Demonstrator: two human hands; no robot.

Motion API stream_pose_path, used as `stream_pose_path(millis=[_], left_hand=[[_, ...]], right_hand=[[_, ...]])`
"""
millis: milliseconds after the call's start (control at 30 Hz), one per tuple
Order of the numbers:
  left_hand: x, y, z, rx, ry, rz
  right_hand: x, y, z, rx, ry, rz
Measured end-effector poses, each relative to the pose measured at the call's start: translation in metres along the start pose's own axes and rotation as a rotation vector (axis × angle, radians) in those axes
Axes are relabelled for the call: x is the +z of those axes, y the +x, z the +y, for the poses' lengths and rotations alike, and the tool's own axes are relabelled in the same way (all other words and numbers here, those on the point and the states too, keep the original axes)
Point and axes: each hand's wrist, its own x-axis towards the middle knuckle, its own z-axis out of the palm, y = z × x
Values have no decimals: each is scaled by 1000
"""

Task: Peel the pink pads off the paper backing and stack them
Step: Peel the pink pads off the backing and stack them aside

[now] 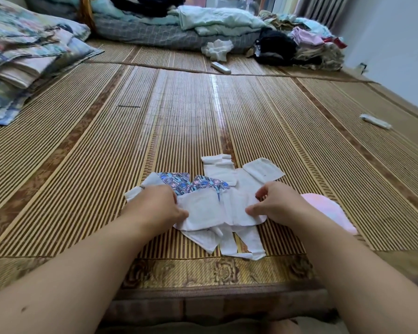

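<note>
**Clerk:** Item one, the hands?

**Me:** My left hand [155,206]: fingers curled, thumb and fingers gripping the left side of the white paper backing [203,208]. My right hand [278,203]: thumb and fingers pinching the right end of that same sheet. Both forearms reach in from the near edge of the bed.

**Clerk:** Item two, the task's goods?

**Me:** The white paper backing lies flat on the striped woven bamboo mat [203,116] between my hands. Loose white paper scraps [229,242] spread nearer to me and beyond my fingers. The soft rounded pink pad [323,208] lies just right of my right hand, partly hidden by my wrist. Whether it is one pad or several stacked, I cannot tell.

**Clerk:** Item three, sundries?

**Me:** A blue-and-purple printed wrapper [179,182] just beyond my left hand, tucked under the white paper. A white remote control [220,68] far ahead. A white tube-like object [375,121] well off to the right. Folded floral bedding [22,56] far left. A heap of mixed clothes [299,44] far right.
</note>
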Motion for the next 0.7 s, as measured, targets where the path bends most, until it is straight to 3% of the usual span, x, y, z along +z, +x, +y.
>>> stream_pose_path(millis=[167, 267, 367, 500, 700], left_hand=[[0, -1, 0, 8, 13, 26], [-6, -3, 2, 20, -78, 68], [-14, -7, 4, 22, -455, 52], [-21, -16, 15, 3, -1040, -97], [-14, -20, 33, 33, -1224, -139]], right_hand=[[0, -1, -2, -2, -21, -33], [-7, -3, -1, -2, 119, 4], [-21, -12, -5, 62, 528, -75], [-28, -25, -24, 38, 972, -218], [-10, -43, -63, -134, 995, -253]])
